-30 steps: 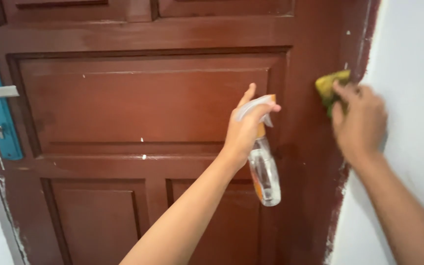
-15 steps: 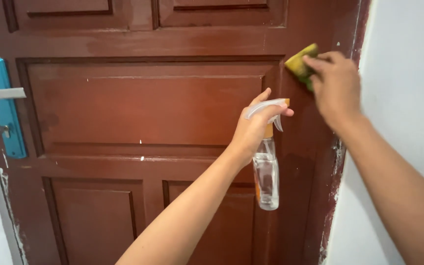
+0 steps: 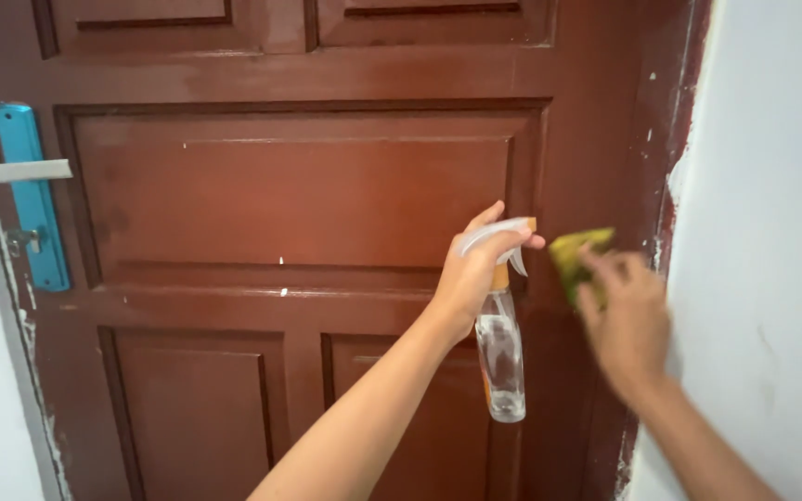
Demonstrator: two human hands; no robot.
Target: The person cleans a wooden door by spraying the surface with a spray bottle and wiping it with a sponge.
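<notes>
Head view: right hand (image 3: 626, 325), gripping yellow-green sponge (image 3: 579, 258), had dropped from two o'clock to three o'clock along the door (image 3: 299, 195) edge; wiping continued. Left hand (image 3: 475, 269) clasped spray bottle (image 3: 501, 357), centre.

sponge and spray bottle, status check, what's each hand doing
Left hand gripping clear spray bottle, nozzle toward brown door. Right hand pressing yellow-green sponge on door's right edge, blurred. Nothing in the way.
</notes>
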